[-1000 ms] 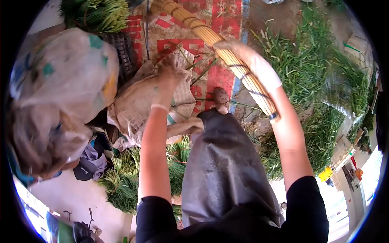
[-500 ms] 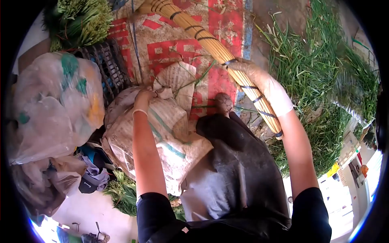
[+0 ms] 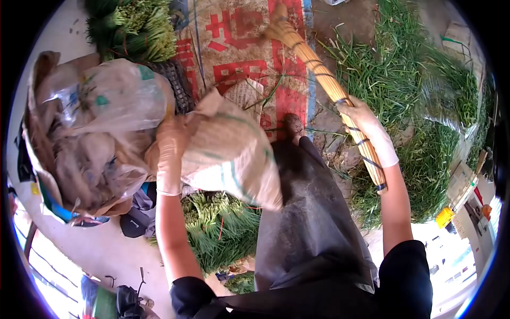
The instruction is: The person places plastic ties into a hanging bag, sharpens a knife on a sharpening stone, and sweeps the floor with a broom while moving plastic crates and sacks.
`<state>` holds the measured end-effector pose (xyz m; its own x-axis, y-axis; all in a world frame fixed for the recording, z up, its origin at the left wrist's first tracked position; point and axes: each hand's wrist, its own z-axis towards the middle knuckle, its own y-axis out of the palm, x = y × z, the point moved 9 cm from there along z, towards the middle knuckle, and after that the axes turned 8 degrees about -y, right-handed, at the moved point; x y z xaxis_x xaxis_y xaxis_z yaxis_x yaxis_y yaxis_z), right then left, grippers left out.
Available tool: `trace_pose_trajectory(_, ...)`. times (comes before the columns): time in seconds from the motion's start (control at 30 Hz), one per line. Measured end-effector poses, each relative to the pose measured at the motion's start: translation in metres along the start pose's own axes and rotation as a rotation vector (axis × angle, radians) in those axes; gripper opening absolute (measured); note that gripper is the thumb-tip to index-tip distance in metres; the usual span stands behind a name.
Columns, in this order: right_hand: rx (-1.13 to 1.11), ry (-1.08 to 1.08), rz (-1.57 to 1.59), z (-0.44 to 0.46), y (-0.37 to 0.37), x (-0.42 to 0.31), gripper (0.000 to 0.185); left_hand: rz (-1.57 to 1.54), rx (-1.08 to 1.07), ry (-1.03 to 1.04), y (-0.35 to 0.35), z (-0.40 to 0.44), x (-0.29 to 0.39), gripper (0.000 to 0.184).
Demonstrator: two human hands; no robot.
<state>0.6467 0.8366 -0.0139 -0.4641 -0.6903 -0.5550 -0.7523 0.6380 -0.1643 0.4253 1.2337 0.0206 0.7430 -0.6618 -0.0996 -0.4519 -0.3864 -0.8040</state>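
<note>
My right hand (image 3: pixel 365 118), in a pale glove, is wrapped round a straw broom (image 3: pixel 329 80) bound with dark bands. The broom slants from upper left to lower right, and its flared end lies over the red-printed sheet (image 3: pixel 239 24). My left hand (image 3: pixel 172 143), also gloved, clutches a whitish woven sack (image 3: pixel 228 151) with green stripes; the fingers are partly blurred. The sack spreads out to the right of that hand, over bundled green stalks (image 3: pixel 223 234). Clear plastic bags (image 3: pixel 125 101) bulge in a large container just left of the left hand.
Loose green leaves (image 3: pixel 398 80) lie heaped along the right side. More bundled stalks (image 3: pixel 141 29) stand at the upper left, near a dark plastic crate (image 3: pixel 178 82). A dark apron (image 3: pixel 313 228) covers my lap, and a foot (image 3: pixel 293 126) rests on the sheet's edge.
My left hand has drawn the sack left and toward me, uncovering bundled stalks beneath. The broom has swung to a steeper slant, with my right hand slightly lower and further right.
</note>
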Motion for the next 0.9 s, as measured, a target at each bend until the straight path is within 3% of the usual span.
trace_pose_trajectory(0.03, 0.047, -0.009, -0.112, -0.01, -0.012, 0.001, 0.041, 0.298, -0.009, 0.1, 0.024, -0.007, -0.004, 0.049)
trace_pose_trajectory(0.2, 0.051, 0.131, 0.027, -0.016, -0.028, 0.041, 0.037, 0.667, -0.312, 0.229, 0.203, -0.003, -0.058, 0.045)
trace_pose_trajectory(0.27, 0.07, 0.12, 0.05, -0.01, -0.032, 0.064, 0.034, 0.52, -0.59, 0.284, 0.264, 0.01, -0.069, 0.041)
trace_pose_trajectory(0.3, 0.075, 0.163, 0.028, -0.014, -0.031, 0.064, 0.032, 0.523, -0.592, 0.276, 0.26, 0.023, -0.068, 0.041)
trace_pose_trajectory(0.33, 0.029, 0.171, 0.1, -0.007, -0.031, 0.08, 0.031, 0.145, -0.528, 0.321, 0.233, 0.035, -0.045, 0.063)
trace_pose_trajectory(0.37, 0.123, 0.195, 0.1, -0.006, -0.033, 0.084, 0.03, -0.238, -0.454, 0.355, 0.217, 0.048, -0.03, 0.09)
trace_pose_trajectory(0.43, 0.098, 0.281, 0.214, 0.0, -0.03, 0.108, 0.034, -0.374, -0.602, 0.276, 0.339, 0.12, -0.077, 0.1)
trace_pose_trajectory(0.5, 0.101, 0.315, 0.214, 0.005, -0.025, 0.115, 0.036, -0.513, -0.744, 0.198, 0.392, 0.138, -0.077, 0.112)
trace_pose_trajectory(0.6, 0.129, 0.316, 0.004, 0.014, -0.029, 0.123, 0.043, -0.307, -0.618, 0.036, 0.351, 0.152, -0.05, 0.107)
trace_pose_trajectory(0.67, 0.132, 0.302, 0.005, 0.018, -0.024, 0.115, 0.043, -0.298, -0.772, -0.111, 0.35, 0.14, -0.044, 0.086)
trace_pose_trajectory(0.7, 0.123, 0.295, 0.013, 0.017, -0.023, 0.111, 0.043, -0.307, -0.767, -0.097, 0.352, 0.141, -0.038, 0.086)
trace_pose_trajectory(0.77, 0.084, 0.275, -0.005, 0.018, -0.018, 0.114, 0.037, -0.208, -0.904, -0.14, 0.36, 0.125, -0.039, 0.052)
trace_pose_trajectory(0.8, 0.063, 0.249, -0.006, 0.019, -0.016, 0.115, 0.037, -0.208, -0.898, -0.141, 0.376, 0.123, -0.042, 0.052)
trace_pose_trajectory(0.87, 0.039, 0.209, -0.035, 0.022, -0.012, 0.12, 0.037, 0.155, -0.55, 0.227, 0.397, 0.13, -0.03, 0.034)
trace_pose_trajectory(0.9, 0.05, 0.174, 0.024, 0.022, -0.008, 0.117, 0.038, 0.158, -0.549, 0.227, 0.371, 0.114, -0.023, 0.034)
